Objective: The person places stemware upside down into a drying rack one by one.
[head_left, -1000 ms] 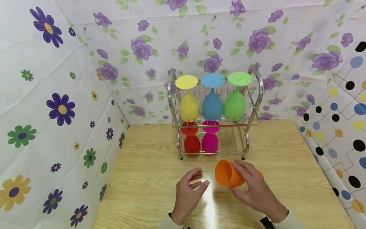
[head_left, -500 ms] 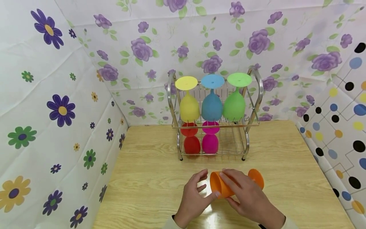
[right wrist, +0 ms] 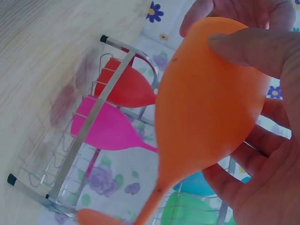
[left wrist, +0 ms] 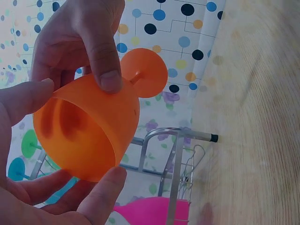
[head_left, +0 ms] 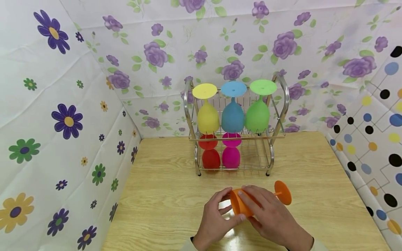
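Note:
An orange plastic goblet [head_left: 237, 205] lies sideways in the air between both hands, its mouth toward the left and its round foot [head_left: 283, 192] toward the right. My right hand [head_left: 271, 218] grips the bowl from above, thumb on one side and fingers on the other. At the mouth, my left hand [head_left: 216, 216] holds the rim, with its thumb on one edge and fingertips on the opposite one. The left wrist view looks into the hollow bowl [left wrist: 84, 136]. In the right wrist view, the bowl's outside [right wrist: 206, 108] tapers to a thin stem.
Behind the hands stands a two-tier metal rack [head_left: 245, 138]. Upside-down yellow [head_left: 208, 118], blue [head_left: 232, 116] and green [head_left: 257, 116] goblets fill its top tier. Red [head_left: 211, 159] and magenta [head_left: 230, 157] goblets sit below. Patterned cloth walls surround the wooden table [head_left: 163, 195].
The right hand has brought the orange goblet left and nearer the body. My left hand has moved right to meet it and now holds the rim. The rack's goblets are unchanged.

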A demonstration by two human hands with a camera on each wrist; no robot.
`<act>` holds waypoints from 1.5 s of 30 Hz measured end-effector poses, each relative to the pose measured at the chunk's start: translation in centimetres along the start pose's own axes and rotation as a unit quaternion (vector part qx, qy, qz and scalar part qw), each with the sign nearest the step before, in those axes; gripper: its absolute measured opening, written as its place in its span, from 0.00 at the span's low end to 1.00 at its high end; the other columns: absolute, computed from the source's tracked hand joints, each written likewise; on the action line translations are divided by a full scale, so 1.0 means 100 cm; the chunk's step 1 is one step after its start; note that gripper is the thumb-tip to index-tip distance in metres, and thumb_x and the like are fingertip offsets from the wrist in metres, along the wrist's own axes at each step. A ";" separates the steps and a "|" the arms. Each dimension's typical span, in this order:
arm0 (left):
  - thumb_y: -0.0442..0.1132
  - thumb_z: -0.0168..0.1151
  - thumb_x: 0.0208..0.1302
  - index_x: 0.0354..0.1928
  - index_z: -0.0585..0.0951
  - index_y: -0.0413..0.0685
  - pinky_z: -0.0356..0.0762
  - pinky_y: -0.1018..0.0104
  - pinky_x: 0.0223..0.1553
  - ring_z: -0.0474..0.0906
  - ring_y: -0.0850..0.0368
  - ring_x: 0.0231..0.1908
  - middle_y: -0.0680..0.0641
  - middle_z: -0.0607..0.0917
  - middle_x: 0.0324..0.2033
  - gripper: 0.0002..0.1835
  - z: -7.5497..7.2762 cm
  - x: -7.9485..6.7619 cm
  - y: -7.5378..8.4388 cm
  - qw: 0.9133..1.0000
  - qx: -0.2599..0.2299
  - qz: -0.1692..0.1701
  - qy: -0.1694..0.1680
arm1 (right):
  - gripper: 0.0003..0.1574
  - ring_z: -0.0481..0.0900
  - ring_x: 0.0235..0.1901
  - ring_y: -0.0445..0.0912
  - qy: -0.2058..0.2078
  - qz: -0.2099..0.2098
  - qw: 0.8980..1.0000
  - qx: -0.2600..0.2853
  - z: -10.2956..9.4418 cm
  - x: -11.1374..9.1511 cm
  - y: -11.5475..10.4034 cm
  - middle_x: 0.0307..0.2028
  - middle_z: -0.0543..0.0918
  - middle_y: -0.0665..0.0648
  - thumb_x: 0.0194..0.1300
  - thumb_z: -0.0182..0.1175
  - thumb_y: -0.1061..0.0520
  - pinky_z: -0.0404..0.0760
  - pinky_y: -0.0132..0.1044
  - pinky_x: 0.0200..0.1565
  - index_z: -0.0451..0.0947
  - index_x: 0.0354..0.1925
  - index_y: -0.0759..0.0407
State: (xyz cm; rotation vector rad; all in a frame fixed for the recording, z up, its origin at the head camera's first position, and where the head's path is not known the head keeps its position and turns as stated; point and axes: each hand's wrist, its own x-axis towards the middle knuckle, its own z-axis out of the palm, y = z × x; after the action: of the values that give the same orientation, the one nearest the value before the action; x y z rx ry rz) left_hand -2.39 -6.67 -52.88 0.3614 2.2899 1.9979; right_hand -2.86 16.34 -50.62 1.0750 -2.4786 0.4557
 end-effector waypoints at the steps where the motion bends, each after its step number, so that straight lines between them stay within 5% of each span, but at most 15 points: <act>1: 0.49 0.81 0.60 0.73 0.74 0.63 0.89 0.61 0.53 0.82 0.54 0.62 0.53 0.81 0.63 0.39 0.000 0.001 0.000 1.000 -0.004 -0.002 0.004 | 0.48 0.76 0.67 0.56 0.006 0.005 1.000 0.005 0.000 0.000 0.001 0.71 0.76 0.59 0.69 0.71 0.39 0.63 0.37 0.80 0.68 0.79 0.53; 4: 0.48 0.81 0.60 0.72 0.75 0.61 0.89 0.62 0.53 0.82 0.52 0.62 0.51 0.82 0.62 0.39 -0.001 0.003 -0.003 1.000 -0.018 0.003 0.017 | 0.43 0.75 0.67 0.56 0.039 0.019 0.999 0.025 -0.001 0.000 0.005 0.71 0.76 0.60 0.77 0.55 0.32 0.45 0.26 0.82 0.71 0.76 0.55; 7: 0.45 0.81 0.60 0.72 0.75 0.58 0.89 0.61 0.53 0.82 0.50 0.62 0.49 0.82 0.63 0.38 -0.003 0.006 -0.004 0.999 -0.037 0.006 0.029 | 0.45 0.76 0.65 0.56 0.088 0.023 0.995 0.052 -0.004 0.001 0.008 0.69 0.77 0.63 0.78 0.50 0.29 0.50 0.25 0.81 0.74 0.73 0.60; 15: 0.36 0.79 0.60 0.72 0.75 0.54 0.88 0.57 0.56 0.80 0.46 0.63 0.44 0.80 0.64 0.38 -0.001 0.014 -0.006 0.991 -0.122 0.002 0.057 | 0.46 0.77 0.64 0.50 0.184 0.081 0.968 0.153 -0.008 0.001 0.010 0.64 0.79 0.67 0.72 0.65 0.34 0.67 0.21 0.72 0.76 0.69 0.68; 20: 0.33 0.79 0.60 0.72 0.73 0.50 0.87 0.56 0.58 0.78 0.44 0.65 0.39 0.78 0.65 0.39 0.001 0.017 -0.005 0.983 -0.172 0.018 0.062 | 0.47 0.79 0.64 0.42 0.210 0.142 0.948 0.194 -0.009 0.001 0.013 0.62 0.81 0.63 0.55 0.82 0.54 0.71 0.19 0.69 0.77 0.69 0.65; 24: 0.30 0.78 0.59 0.72 0.72 0.47 0.88 0.55 0.58 0.78 0.43 0.65 0.37 0.77 0.65 0.39 0.004 0.017 -0.004 0.978 -0.196 0.034 0.070 | 0.52 0.78 0.65 0.38 0.214 0.180 0.930 0.237 -0.009 0.004 0.014 0.63 0.81 0.62 0.46 0.82 0.70 0.76 0.21 0.65 0.76 0.70 0.62; 32: 0.28 0.74 0.62 0.73 0.65 0.38 0.89 0.54 0.56 0.78 0.46 0.64 0.36 0.74 0.67 0.40 0.013 0.019 -0.006 0.968 -0.234 0.064 0.070 | 0.40 0.78 0.65 0.43 0.197 0.232 0.859 0.411 0.001 0.008 0.017 0.65 0.77 0.62 0.63 0.67 0.78 0.83 0.30 0.63 0.72 0.71 0.67; 40: 0.26 0.71 0.63 0.73 0.59 0.30 0.89 0.52 0.57 0.77 0.49 0.64 0.35 0.72 0.66 0.41 0.024 0.015 -0.011 0.952 -0.288 0.098 0.025 | 0.34 0.82 0.60 0.41 0.113 0.243 0.759 0.594 0.009 0.009 0.019 0.63 0.78 0.54 0.76 0.54 0.72 0.88 0.37 0.57 0.61 0.76 0.66; 45: 0.25 0.70 0.62 0.74 0.56 0.28 0.87 0.52 0.60 0.77 0.46 0.65 0.35 0.71 0.68 0.43 0.024 0.015 -0.015 0.948 -0.304 0.093 0.012 | 0.36 0.83 0.60 0.42 0.121 0.230 0.732 0.630 0.007 0.012 0.017 0.63 0.79 0.54 0.73 0.57 0.74 0.88 0.39 0.58 0.62 0.76 0.66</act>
State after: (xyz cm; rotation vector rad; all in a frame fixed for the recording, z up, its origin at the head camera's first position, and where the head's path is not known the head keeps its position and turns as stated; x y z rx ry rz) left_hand -3.51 -4.20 -54.57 0.5050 1.5669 2.6638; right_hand -5.07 16.39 -50.83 0.5853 -1.9507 2.4614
